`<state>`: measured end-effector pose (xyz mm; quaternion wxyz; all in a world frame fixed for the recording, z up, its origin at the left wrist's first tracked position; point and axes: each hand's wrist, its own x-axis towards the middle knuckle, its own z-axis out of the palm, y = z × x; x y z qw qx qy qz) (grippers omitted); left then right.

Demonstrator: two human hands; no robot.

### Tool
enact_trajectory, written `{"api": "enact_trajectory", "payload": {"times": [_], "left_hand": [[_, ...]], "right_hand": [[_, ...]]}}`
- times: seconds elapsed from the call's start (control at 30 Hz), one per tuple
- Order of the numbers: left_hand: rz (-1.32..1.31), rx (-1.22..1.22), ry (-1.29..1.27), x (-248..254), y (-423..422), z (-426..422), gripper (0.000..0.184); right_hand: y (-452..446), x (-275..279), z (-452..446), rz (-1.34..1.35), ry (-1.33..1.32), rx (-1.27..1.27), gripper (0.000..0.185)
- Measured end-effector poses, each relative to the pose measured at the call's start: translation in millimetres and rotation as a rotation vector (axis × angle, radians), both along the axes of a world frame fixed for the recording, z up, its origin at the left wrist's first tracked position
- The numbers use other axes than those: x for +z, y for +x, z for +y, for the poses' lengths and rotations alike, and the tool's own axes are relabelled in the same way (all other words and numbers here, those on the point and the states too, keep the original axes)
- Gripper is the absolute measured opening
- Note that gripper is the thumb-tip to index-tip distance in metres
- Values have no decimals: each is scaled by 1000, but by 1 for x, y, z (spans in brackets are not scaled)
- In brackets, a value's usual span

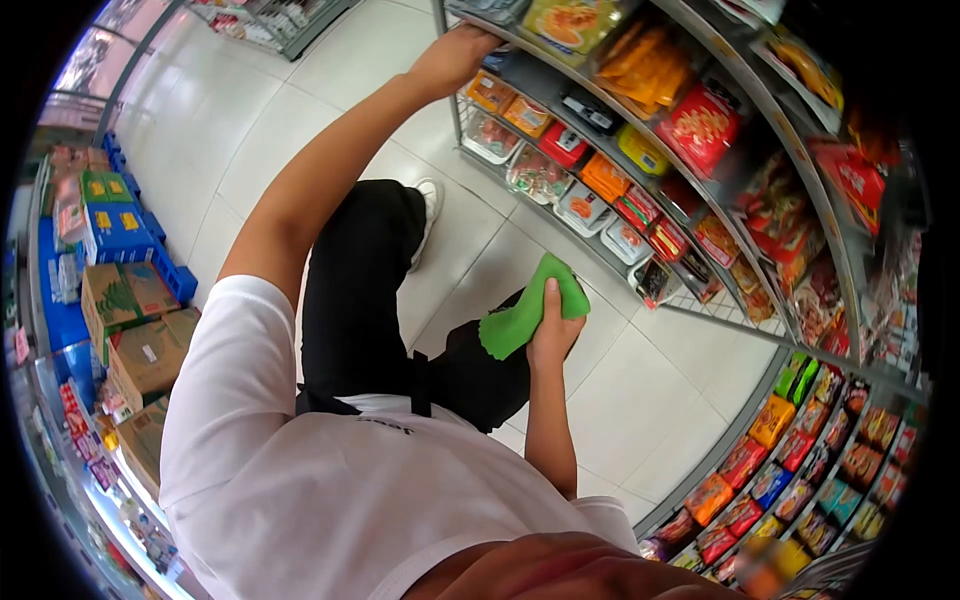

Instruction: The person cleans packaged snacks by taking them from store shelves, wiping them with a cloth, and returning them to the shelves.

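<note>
A green cloth [512, 325] is bunched in my right hand [556, 335], thumb on top, and part of it hangs loose to the left. It is above my bent knee, apart from the shelves. My left arm stretches forward to the shelf rack. At the near end of an upper shelf [540, 48], my left hand [458, 62] grips the metal edge, its fingertips partly hidden. Close to that hand lies a yellow food packet [568, 25]. On the tier below are orange packets [490, 92] and other packaged goods.
Wire-based lower shelves hold trays of packaged food [582, 207]. Rows of colourful packets [770, 420] line a rack at lower right. Cardboard boxes [150, 350] and a blue pallet [178, 280] stand on the left. Pale tiles cover the floor [640, 400].
</note>
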<state>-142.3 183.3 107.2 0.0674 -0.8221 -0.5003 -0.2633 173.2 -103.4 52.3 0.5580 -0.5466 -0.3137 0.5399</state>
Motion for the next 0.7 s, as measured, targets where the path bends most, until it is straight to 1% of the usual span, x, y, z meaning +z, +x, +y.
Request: {"api": "enact_trajectory", "payload": {"times": [0.07, 0.17, 0.2, 0.27, 0.3, 0.4, 0.43, 0.5, 0.53, 0.63, 0.67, 0.7], "left_hand": [[-145, -49, 62, 11, -2, -32, 44], [-376, -68, -162, 25, -17, -92, 40], [-772, -11, -372, 33, -17, -113, 38], [-1578, 115, -778, 55, -15, -153, 35], [-1791, 25, -829, 65, -15, -168, 36], [-2036, -302, -1012, 67, -15, -192, 34], [-2081, -322, -990, 68, -8, -197, 36], [-2177, -375, -1043, 65, 5, -202, 37], [-2223, -404, -1081, 63, 13, -203, 38], [-2229, -362, -1185, 66, 48, -203, 46], [-2229, -337, -1239, 68, 62, -205, 48], [-2224, -402, -1318, 70, 77, -206, 54]], "right_hand": [[-8, -2, -1, -15, 11, 46, 24], [-5, -6, 5, -11, -44, 65, 25], [-6, 5, 7, 30, -144, 9, 26], [-6, 17, 19, 168, -233, -94, 30], [-1, 18, 23, 160, -236, -84, 33], [12, 20, 40, 160, -198, -87, 41], [16, 24, 45, 170, -171, -111, 41], [20, 38, 50, 173, -133, -189, 41], [21, 47, 51, 156, -66, -196, 38], [36, 68, 56, 85, 126, -191, 30], [40, 75, 56, -156, 272, -185, 29], [41, 88, 62, -401, 411, -174, 29]]}}
